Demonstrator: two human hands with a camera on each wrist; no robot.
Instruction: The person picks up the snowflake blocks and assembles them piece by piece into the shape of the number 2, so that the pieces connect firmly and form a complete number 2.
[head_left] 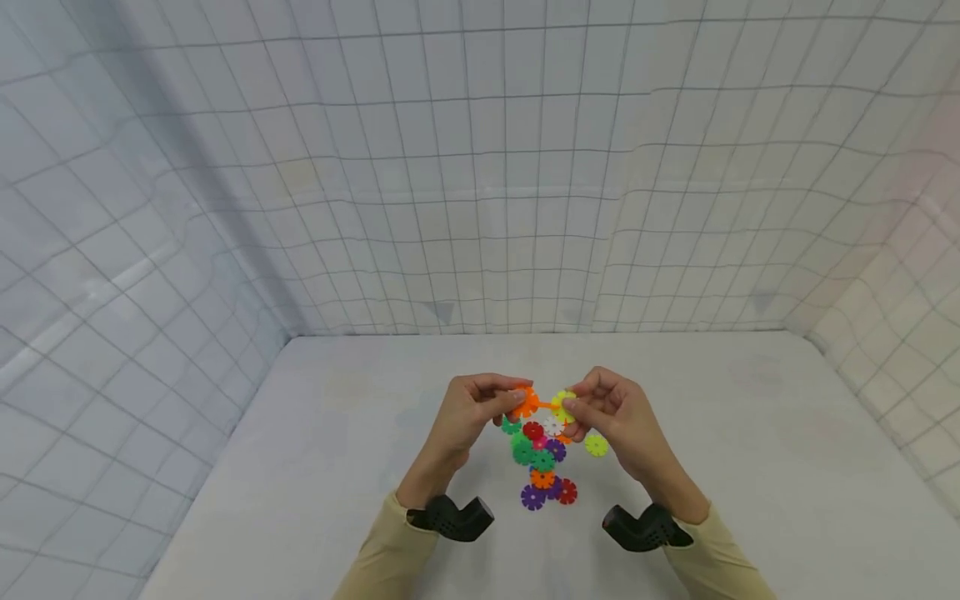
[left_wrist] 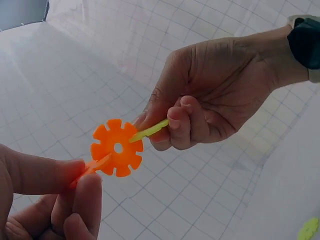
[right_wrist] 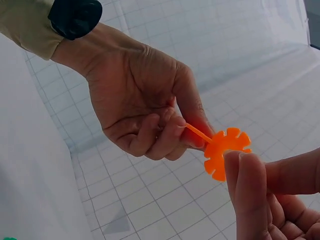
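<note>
My left hand (head_left: 472, 410) pinches an orange notched disc (head_left: 527, 403) between thumb and fingers. That disc is slotted into a second orange disc (left_wrist: 111, 137), which has a round centre hole and appears edge-on in the head view. On its other side, a yellow notched disc (head_left: 564, 406) meets the second orange disc at its edge; my right hand (head_left: 615, 412) pinches the yellow one. Both hands hold the joined row above the table. In the right wrist view, the right fingertips (right_wrist: 245, 175) cover part of the second orange disc, and the yellow disc is hidden.
Below the hands, several loose discs lie in a cluster, among them a green disc (head_left: 523, 452), a purple disc (head_left: 533, 497) and a red disc (head_left: 567, 492). A yellow-green disc (head_left: 596, 445) lies at its right. White grid-lined sheeting (head_left: 480, 208) encloses the white table (head_left: 315, 500).
</note>
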